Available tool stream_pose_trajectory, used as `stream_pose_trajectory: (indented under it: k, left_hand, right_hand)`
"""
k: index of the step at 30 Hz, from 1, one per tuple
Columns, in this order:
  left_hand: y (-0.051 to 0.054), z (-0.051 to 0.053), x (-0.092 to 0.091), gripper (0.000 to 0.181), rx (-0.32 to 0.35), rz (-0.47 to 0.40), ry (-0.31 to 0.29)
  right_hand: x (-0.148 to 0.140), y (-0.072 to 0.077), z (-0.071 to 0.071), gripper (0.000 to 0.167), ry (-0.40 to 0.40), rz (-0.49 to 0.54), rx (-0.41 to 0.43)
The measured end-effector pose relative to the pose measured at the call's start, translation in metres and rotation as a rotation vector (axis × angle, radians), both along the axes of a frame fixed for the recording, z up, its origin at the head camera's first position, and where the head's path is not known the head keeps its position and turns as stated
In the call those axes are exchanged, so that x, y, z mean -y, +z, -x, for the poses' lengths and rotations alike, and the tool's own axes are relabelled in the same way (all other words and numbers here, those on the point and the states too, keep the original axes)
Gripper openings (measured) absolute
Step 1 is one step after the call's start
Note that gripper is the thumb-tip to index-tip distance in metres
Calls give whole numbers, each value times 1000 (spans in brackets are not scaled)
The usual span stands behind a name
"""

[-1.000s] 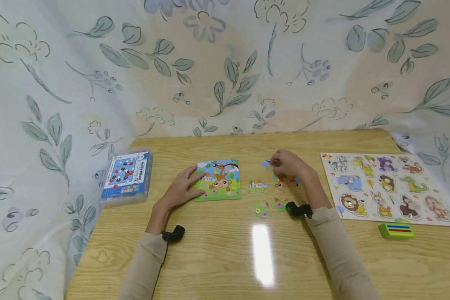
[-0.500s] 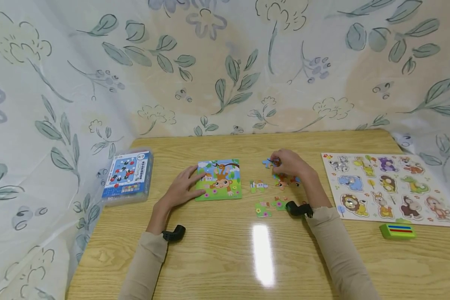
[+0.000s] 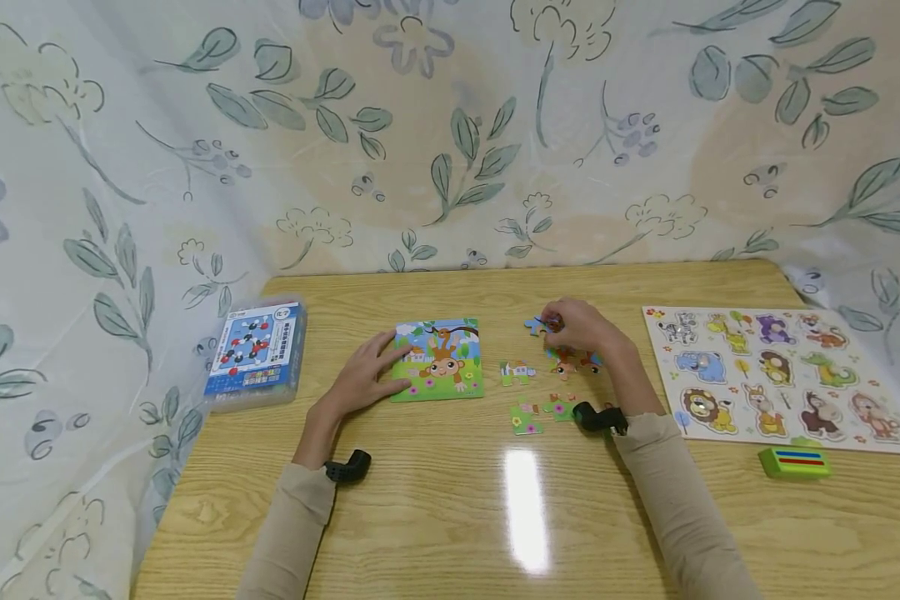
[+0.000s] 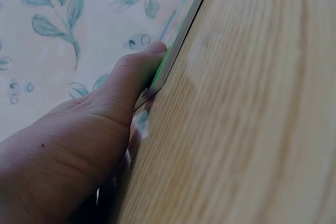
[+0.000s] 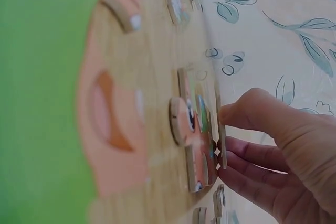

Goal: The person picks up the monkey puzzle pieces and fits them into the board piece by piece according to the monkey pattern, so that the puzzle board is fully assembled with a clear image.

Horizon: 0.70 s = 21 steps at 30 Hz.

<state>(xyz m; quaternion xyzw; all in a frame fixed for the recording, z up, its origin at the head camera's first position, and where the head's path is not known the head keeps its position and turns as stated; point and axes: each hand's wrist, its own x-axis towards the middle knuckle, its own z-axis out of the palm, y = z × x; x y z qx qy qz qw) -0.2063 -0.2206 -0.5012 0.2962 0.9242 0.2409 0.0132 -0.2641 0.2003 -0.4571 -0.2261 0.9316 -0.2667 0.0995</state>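
My left hand (image 3: pixel 360 371) rests along the left side of a square picture of a monkey (image 3: pixel 444 367). Its thumb (image 4: pixel 142 69) lies on the edge of that board in the left wrist view. Over several loose jigsaw pieces, my right hand (image 3: pixel 581 325) pinches a puzzle piece (image 5: pixel 222 142), seen edge-on between thumb and fingers in the right wrist view. A blue piece (image 3: pixel 534 327) shows at its fingertips. Just below are pieces with the monkey's face (image 3: pixel 566 367), partly hidden by the hand. Left of them lies a house piece (image 3: pixel 516 372); nearer me are green flower pieces (image 3: pixel 527 420).
A plastic box with a molecule picture (image 3: pixel 255 354) stands at the left table edge. On the right lies an animal peg board (image 3: pixel 735 342), with a green block (image 3: pixel 793 462) before it. A floral cloth (image 3: pixel 457 167) hangs behind the wooden table (image 3: pixel 420 517).
The view has shifted very slightly. Both hands stay in nearly the same places, the left on the monkey picture and the right at the loose pieces.
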Motion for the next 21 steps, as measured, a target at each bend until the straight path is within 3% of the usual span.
stream_pose_trajectory:
  k: [21]
  left_hand:
    - [1,1,0,68,21,14,18]
  right_hand:
    - [12,27,-10,26,-2,96,-48]
